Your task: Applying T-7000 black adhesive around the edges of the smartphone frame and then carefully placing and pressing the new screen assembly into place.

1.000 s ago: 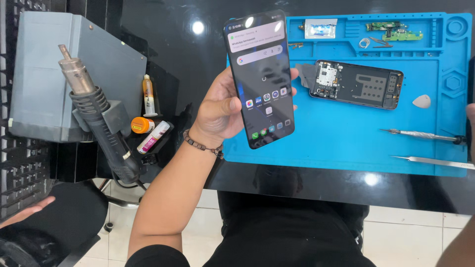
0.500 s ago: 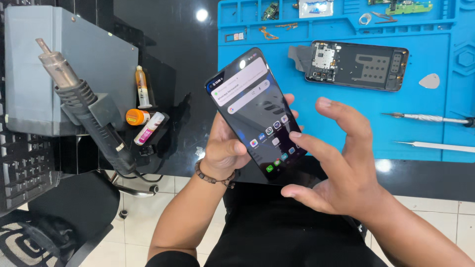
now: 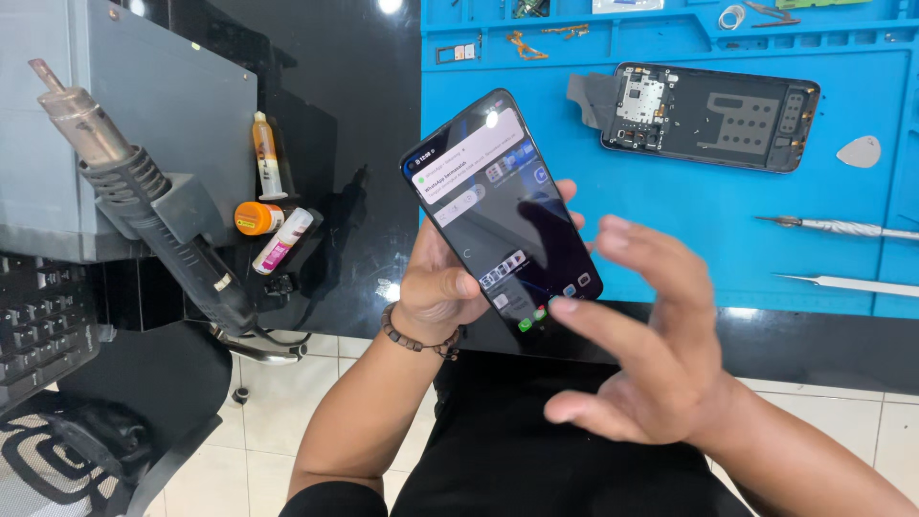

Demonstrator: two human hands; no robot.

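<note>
My left hand (image 3: 436, 287), with a bead bracelet at the wrist, grips a black smartphone (image 3: 498, 206) from behind. The phone's screen is lit and faces me, tilted to the left. My right hand (image 3: 651, 345) is open in front of the phone, fingers spread and blurred. Its forefinger tip meets the lower edge of the screen. An opened phone body (image 3: 713, 115) with bare circuit parts lies on the blue work mat (image 3: 670, 239) beyond.
A hot-air gun (image 3: 144, 191) rests in a holder on a grey box (image 3: 182, 105) at left. Small tubes and an orange bottle (image 3: 258, 218) stand beside it. Tweezers (image 3: 842, 228) and a pick (image 3: 859, 151) lie on the mat. A keyboard (image 3: 38, 325) sits far left.
The phone came down from over the mat toward me. My right hand entered from the right and reached the screen's lower edge; the screen content changed.
</note>
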